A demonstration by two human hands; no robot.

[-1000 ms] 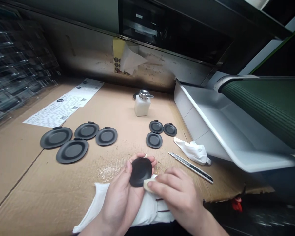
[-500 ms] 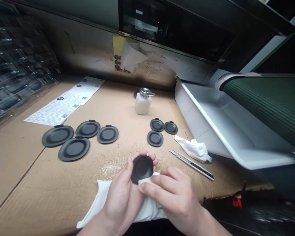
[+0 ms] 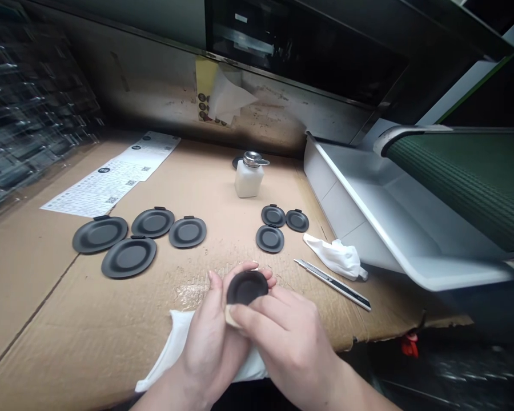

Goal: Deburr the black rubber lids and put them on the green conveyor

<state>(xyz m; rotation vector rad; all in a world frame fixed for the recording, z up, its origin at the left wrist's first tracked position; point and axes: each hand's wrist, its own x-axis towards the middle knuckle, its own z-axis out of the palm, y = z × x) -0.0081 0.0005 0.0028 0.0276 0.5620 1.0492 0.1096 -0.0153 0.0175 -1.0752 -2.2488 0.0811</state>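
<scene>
In my left hand point(image 3: 208, 339) lies a small black round lid-like piece point(image 3: 246, 287), cupped by the fingers beneath it. My right hand point(image 3: 293, 337) pinches a small cream-coloured pad point(image 3: 232, 318) and presses it on the near left rim of that piece. Most of the pad is hidden by my fingers. Under my wrists a white cloth point(image 3: 171, 342) is spread at the front edge. Beyond my hands, similar black tabbed pieces lie face up: several larger ones point(image 3: 131, 258) to the left and three smaller ones point(image 3: 269, 238) to the right.
A box cutter point(image 3: 334, 285) and a crumpled white cloth point(image 3: 336, 257) lie to the right, beside a grey bin point(image 3: 360, 240). A white dispenser bottle point(image 3: 248, 180) stands at the back, partly covering another black piece. Printed sheets point(image 3: 107, 177) and stacked clear trays point(image 3: 29, 108) occupy the left.
My right hand has slid the pad leftward along the near rim of the black piece. My left thumb has lifted off the piece's edge.
</scene>
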